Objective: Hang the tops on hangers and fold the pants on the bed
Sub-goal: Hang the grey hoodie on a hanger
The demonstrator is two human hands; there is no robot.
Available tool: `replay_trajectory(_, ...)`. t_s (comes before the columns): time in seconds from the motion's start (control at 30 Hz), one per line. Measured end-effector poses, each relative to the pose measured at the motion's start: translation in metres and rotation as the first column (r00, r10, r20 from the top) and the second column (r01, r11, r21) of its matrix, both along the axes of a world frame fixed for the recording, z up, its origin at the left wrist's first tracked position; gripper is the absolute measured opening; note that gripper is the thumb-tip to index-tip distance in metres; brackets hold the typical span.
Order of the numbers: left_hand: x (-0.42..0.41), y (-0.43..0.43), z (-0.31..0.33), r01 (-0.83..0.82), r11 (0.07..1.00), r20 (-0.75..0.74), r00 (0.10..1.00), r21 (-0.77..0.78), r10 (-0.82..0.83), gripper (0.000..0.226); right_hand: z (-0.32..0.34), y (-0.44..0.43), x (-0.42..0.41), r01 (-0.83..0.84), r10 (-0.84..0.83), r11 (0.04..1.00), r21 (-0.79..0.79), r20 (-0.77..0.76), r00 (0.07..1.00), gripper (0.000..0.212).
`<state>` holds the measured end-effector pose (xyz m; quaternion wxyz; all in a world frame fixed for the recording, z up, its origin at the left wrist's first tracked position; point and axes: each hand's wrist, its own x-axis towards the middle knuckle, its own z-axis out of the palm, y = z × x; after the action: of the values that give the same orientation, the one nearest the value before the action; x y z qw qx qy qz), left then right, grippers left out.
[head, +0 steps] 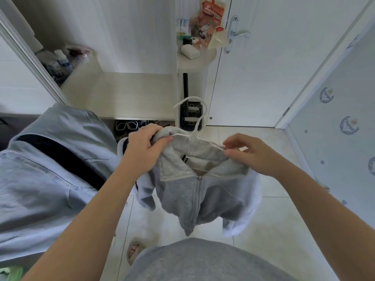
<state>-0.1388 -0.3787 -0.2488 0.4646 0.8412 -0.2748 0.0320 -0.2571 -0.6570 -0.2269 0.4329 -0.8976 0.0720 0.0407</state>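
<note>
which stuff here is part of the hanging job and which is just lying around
In the job:
hoodie, gripped by the left hand
hanger, pinched by the right hand
blue shirt

Lying about:
snack bag
white case
bottles
shoes

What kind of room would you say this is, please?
Probably a home bedroom or entryway beside a wardrobe: a white door with a lever handle, and shoes stowed under a wardrobe shelf.
</note>
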Motion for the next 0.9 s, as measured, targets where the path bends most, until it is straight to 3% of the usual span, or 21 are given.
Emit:
replay_trajectory(0.1,0.0,0.005,0.004,-0.04,0.999,-0.035,0.999,-0.019,0.039,0.012,-0.015,-0.013,-0.011,0.057,-0.062,0.998,-0.031,-0.169,0.984,0.025)
replay_trajectory(0.17,0.001,0.006,0.003,-0.058,0.998,-0.03,0.998,-0.018,0.057,0.011,-0.02,-0.016,-0.013,0.065,-0.078,0.995,-0.074,-0.188,0.979,0.03)
replay_trajectory(0.43,-0.002,0.001,0.0,-0.058,0.996,-0.001,0.998,-0.061,0.058,0.016,-0.026,0.013,-0.012,0.013,-0.013,0.995,-0.098,-0.007,1.0,0.034)
replay_trajectory(0.53,-0.002,-0.004,0.0,-0.003,0.999,0.011,1.0,-0.037,0.004,0.002,-0.026,0.025,-0.007,-0.015,0.017,0.996,-0.09,0.017,1.0,0.033)
replay_trajectory(0.67,0.004,-0.002,-0.003,0.022,0.996,0.101,0.994,0.081,-0.03,0.021,-0.019,0.036,-0.001,-0.013,0.013,1.0,-0.002,0.073,0.997,0.037)
replay_trajectory(0.73,0.015,0.008,-0.009,-0.093,0.981,0.235,0.971,0.172,0.05,0.024,-0.015,0.035,-0.004,0.033,-0.04,0.996,0.079,0.093,0.995,0.042)
replay_trajectory(0.8,0.022,0.014,-0.018,-0.3,0.936,0.314,0.92,0.184,0.233,0.026,-0.012,0.035,-0.01,0.088,-0.108,0.979,0.184,0.099,0.989,0.052)
replay_trajectory(0.87,0.014,0.009,-0.022,-0.461,0.88,0.203,0.878,0.112,0.434,0.036,-0.009,0.038,-0.016,0.121,-0.149,0.961,0.248,0.097,0.984,0.057)
replay_trajectory(0.9,0.006,0.002,-0.023,-0.495,0.865,0.071,0.869,0.083,0.49,0.046,-0.008,0.041,-0.019,0.136,-0.167,0.953,0.271,0.096,0.981,0.06)
